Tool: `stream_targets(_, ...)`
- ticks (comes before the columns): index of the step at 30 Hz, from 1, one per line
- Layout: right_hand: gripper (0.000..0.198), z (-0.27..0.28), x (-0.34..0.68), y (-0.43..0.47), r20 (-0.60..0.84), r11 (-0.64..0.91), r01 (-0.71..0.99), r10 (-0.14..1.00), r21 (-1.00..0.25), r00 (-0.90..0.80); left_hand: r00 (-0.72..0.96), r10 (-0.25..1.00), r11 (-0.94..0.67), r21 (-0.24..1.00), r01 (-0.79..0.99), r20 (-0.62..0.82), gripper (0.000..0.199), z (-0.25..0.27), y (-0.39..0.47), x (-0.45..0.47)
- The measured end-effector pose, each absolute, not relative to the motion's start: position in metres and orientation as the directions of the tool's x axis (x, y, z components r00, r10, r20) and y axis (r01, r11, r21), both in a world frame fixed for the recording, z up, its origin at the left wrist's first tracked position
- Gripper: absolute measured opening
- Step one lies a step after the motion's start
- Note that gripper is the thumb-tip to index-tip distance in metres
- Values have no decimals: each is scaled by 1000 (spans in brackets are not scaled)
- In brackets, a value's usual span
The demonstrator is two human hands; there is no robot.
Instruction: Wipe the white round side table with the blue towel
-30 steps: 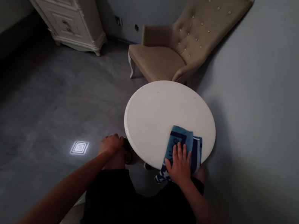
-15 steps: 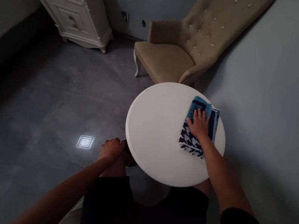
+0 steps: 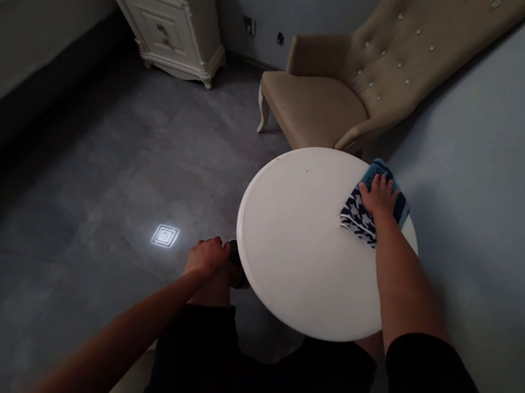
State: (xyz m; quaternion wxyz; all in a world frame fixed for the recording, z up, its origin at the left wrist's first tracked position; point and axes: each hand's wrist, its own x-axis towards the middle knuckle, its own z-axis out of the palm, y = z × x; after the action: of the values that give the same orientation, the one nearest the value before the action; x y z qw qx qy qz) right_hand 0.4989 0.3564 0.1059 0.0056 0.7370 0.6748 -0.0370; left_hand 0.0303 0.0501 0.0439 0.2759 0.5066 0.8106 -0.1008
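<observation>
My right hand (image 3: 379, 194) lies on a folded blue, navy and white patterned towel (image 3: 358, 218), palm down with the fingers spread. The towel rests near the far right rim of a round white table (image 3: 290, 241), one edge reaching that rim. Beside the table's left edge, my left hand (image 3: 209, 256) is above my left knee with its fingers curled closed. A dark object (image 3: 234, 252) shows at its fingers, partly behind the tabletop; its kind cannot be made out.
Beyond the table stands a beige tufted armchair (image 3: 313, 101) against the wall (image 3: 507, 177). A white carved cabinet (image 3: 171, 20) is at the back left, next to a bed (image 3: 25, 49). A square light pattern (image 3: 165, 236) glows on the grey floor (image 3: 106, 197).
My right hand and the towel have moved away from me across the tabletop to its far right rim, and the towel has turned. The view has shifted left. My left hand stays near the knee.
</observation>
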Motion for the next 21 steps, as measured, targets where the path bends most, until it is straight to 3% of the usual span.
stream_targets(5,86,109,487,282,-79,-53,998,996,-34,50,-332,774,466,130,875,-540,60,43,47,30)
stream_targets(12,84,105,455,109,-78,57,998,995,11,-56,-286,806,426,172,888,-517,59,44,39,34)
stream_targets(17,93,94,421,-16,-13,162,985,987,-56,-163,-269,820,400,169,901,-505,57,43,35,34)
stream_targets(21,103,86,407,-59,57,179,979,983,-96,-174,-264,823,391,165,906,-502,55,41,36,34)
